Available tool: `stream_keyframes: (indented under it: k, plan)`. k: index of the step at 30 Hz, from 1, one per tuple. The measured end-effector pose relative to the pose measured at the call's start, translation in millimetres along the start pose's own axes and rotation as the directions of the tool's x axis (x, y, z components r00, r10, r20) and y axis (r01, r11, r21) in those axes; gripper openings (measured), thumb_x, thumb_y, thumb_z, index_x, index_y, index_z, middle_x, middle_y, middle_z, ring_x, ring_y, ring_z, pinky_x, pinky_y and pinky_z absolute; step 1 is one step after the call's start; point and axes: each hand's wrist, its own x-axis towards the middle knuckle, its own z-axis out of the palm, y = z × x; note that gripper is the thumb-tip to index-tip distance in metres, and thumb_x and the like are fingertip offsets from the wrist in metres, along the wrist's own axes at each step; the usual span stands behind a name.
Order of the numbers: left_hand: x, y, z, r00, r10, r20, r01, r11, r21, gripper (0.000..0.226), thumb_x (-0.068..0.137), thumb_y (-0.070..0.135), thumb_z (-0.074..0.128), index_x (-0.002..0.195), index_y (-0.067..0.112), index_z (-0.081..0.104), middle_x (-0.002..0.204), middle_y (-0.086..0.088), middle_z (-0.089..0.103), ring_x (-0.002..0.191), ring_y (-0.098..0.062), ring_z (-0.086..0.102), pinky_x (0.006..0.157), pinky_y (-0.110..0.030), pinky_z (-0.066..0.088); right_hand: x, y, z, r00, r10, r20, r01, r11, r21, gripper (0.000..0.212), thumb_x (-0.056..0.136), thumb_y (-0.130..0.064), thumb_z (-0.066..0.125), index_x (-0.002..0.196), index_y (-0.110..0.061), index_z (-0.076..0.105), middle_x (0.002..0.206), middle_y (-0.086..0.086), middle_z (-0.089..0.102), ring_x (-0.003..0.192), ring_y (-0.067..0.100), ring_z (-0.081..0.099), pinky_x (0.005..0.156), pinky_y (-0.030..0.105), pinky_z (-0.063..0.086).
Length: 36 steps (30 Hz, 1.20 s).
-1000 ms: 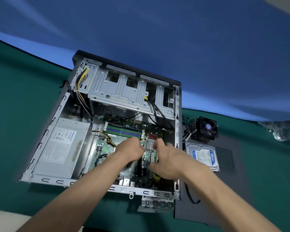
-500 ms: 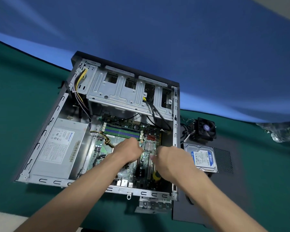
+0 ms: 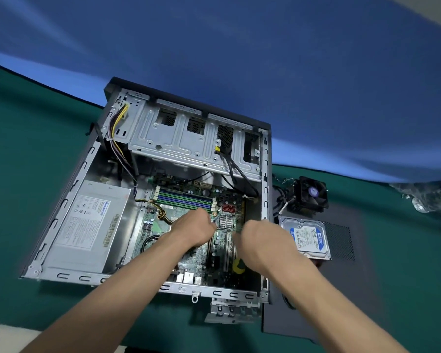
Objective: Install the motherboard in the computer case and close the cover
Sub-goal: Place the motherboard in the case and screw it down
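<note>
The open computer case (image 3: 265, 174) lies on its side on the green table. The green motherboard (image 3: 189, 200) sits on the case floor, right of the silver power supply (image 3: 87, 225). My left hand (image 3: 194, 228) hovers over the board with its fingers curled and its tips down beside the small heatsink (image 3: 227, 221); what they pinch is hidden. My right hand (image 3: 262, 238) is curled just right of it. A yellow-and-black screwdriver handle (image 3: 238, 266) shows under its palm. The dark side cover (image 3: 362, 289) lies flat to the right of the case.
A hard drive (image 3: 307, 238) and a black cooler fan (image 3: 311, 193) rest on the side cover's far end. A metal drive cage (image 3: 189, 146) spans the back of the case. Yellow and purple cables (image 3: 117, 128) run along the left wall. Clear plastic bottles (image 3: 428, 197) lie at the far right.
Both hands stay over the middle of the motherboard with only slight shifts. The right hand has drawn a little away from the left. The view has shifted slightly.
</note>
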Motion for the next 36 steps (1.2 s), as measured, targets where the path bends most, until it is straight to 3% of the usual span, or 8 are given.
stream_keyframes:
  k: [5,10,15,19,23,27,32,36]
  plan:
    - [-1.5,0.8,-0.8,1.0,-0.014,0.002,0.014,1.0,0.001,0.028,0.093,0.027,0.049,0.096,0.006,0.067,0.092,-0.011,0.068,0.086,-0.026,0.064,0.071,-0.031,0.048,1.6,-2.8,-3.9,0.981,-0.07,0.182,0.038,0.984,0.174,0.041,0.09,-0.024,0.055,0.128,-0.014,0.04,0.115,0.008,0.056,0.097,0.03,0.062,0.072,0.033,0.05]
    - [-2.3,2.0,0.0,1.0,-0.016,0.012,0.016,1.0,-0.019,0.029,0.094,0.028,0.049,0.097,0.006,0.067,0.086,-0.007,0.064,0.082,-0.023,0.063,0.071,-0.029,0.046,7.1,-4.0,-0.2,0.996,0.074,-0.05,-0.075,0.997,-0.004,0.027,0.097,-0.018,0.046,0.119,-0.005,0.055,0.116,0.015,0.063,0.102,0.032,0.062,0.072,0.032,0.047]
    - [-2.2,2.0,-1.7,1.0,-0.021,0.012,0.021,0.999,-0.028,0.03,0.094,0.028,0.049,0.095,0.004,0.067,0.089,-0.01,0.068,0.083,-0.026,0.065,0.068,-0.029,0.046,4.6,2.5,-4.8,0.98,-0.053,0.19,-0.006,0.956,0.294,0.03,0.096,-0.024,0.052,0.122,-0.015,0.039,0.108,0.011,0.058,0.067,0.021,0.063,0.054,0.026,0.051]
    - [-3.8,2.2,-0.3,1.0,-0.008,0.018,0.008,0.999,-0.033,0.03,0.094,0.027,0.049,0.094,0.004,0.068,0.094,-0.012,0.069,0.087,-0.026,0.065,0.07,-0.029,0.046,3.2,-0.5,6.3,0.994,0.043,-0.099,-0.041,0.999,0.02,0.026,0.099,-0.026,0.043,0.118,-0.01,0.051,0.113,0.012,0.062,0.098,0.03,0.062,0.069,0.03,0.041]
    - [-5.0,3.5,-1.8,1.0,-0.006,0.028,0.006,1.0,-0.02,0.029,0.093,0.026,0.049,0.089,0.004,0.067,0.087,-0.011,0.068,0.073,-0.023,0.06,0.061,-0.026,0.041,-0.4,-1.9,-0.4,0.993,-0.027,0.116,0.006,0.984,0.175,0.034,0.093,-0.034,0.052,0.121,-0.017,0.042,0.12,0.008,0.05,0.101,0.029,0.056,0.081,0.034,0.044]
    - [-5.6,6.0,-2.0,0.999,0.01,0.039,-0.009,1.0,-0.019,0.025,0.093,0.022,0.047,0.072,0.012,0.057,0.071,-0.005,0.054,0.066,-0.021,0.051,0.058,-0.026,0.038,1.3,-4.4,7.8,0.992,0.075,-0.104,-0.077,0.997,-0.016,0.027,0.099,-0.022,0.043,0.121,-0.007,0.046,0.117,0.013,0.06,0.104,0.031,0.06,0.07,0.031,0.039]
    - [-5.9,6.6,-1.3,0.999,0.026,0.047,-0.025,1.0,-0.003,0.024,0.091,0.022,0.047,0.073,0.011,0.059,0.072,-0.005,0.056,0.065,-0.021,0.051,0.056,-0.026,0.036,5.4,-3.8,-4.3,0.988,-0.011,0.156,-0.024,0.974,0.225,0.019,0.095,-0.02,0.048,0.114,-0.017,0.043,0.101,0.009,0.057,0.068,0.022,0.064,0.055,0.027,0.049]
    - [-5.0,6.9,-0.1,0.998,0.041,0.042,-0.041,0.999,0.011,0.024,0.093,0.023,0.049,0.087,0.008,0.067,0.077,-0.005,0.06,0.067,-0.02,0.053,0.058,-0.027,0.039,7.1,-9.1,1.7,0.999,0.026,0.04,-0.027,0.999,0.041,0.029,0.097,-0.023,0.043,0.123,-0.012,0.049,0.114,0.013,0.061,0.098,0.031,0.061,0.073,0.032,0.045]
